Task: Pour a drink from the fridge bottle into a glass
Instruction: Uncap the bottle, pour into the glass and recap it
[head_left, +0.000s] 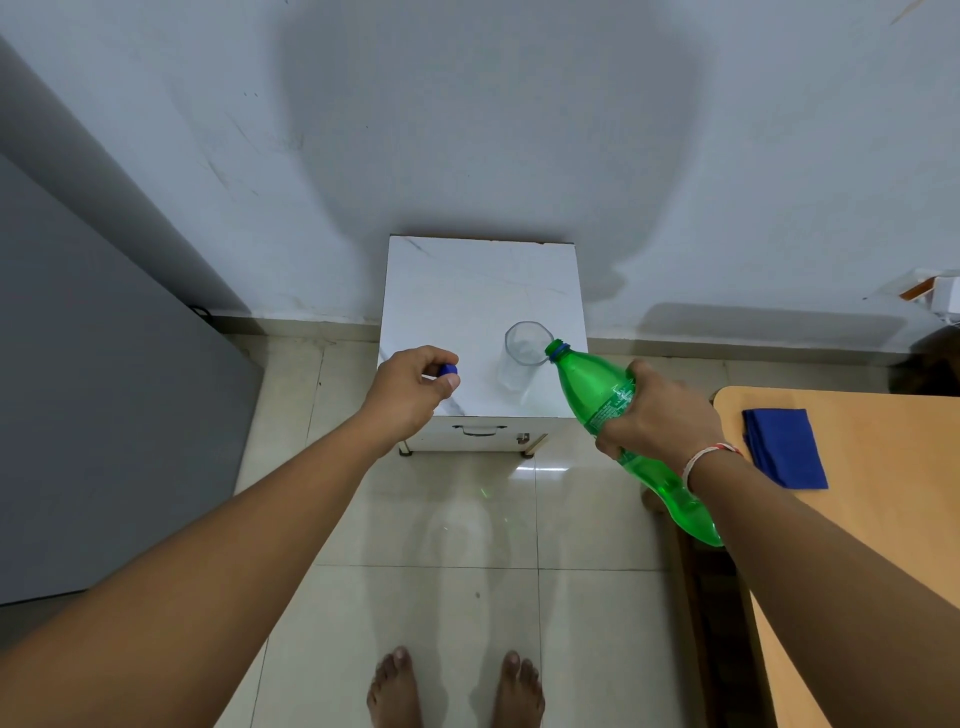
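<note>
Glass (521, 358) on surface (467, 291) looks empty. Green bottle (597, 389), uncapped, is gripped by right hand (660, 415), mouth at glass rim's 3 o'clock. Blue cap (448, 370) is pinched in left hand (415, 389).

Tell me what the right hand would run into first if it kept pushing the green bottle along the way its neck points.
Probably the clear drinking glass: the open mouth of the green plastic bottle, held by the right hand, already sits at the glass rim on the white cabinet top. One view only, so depth is uncertain.
</note>
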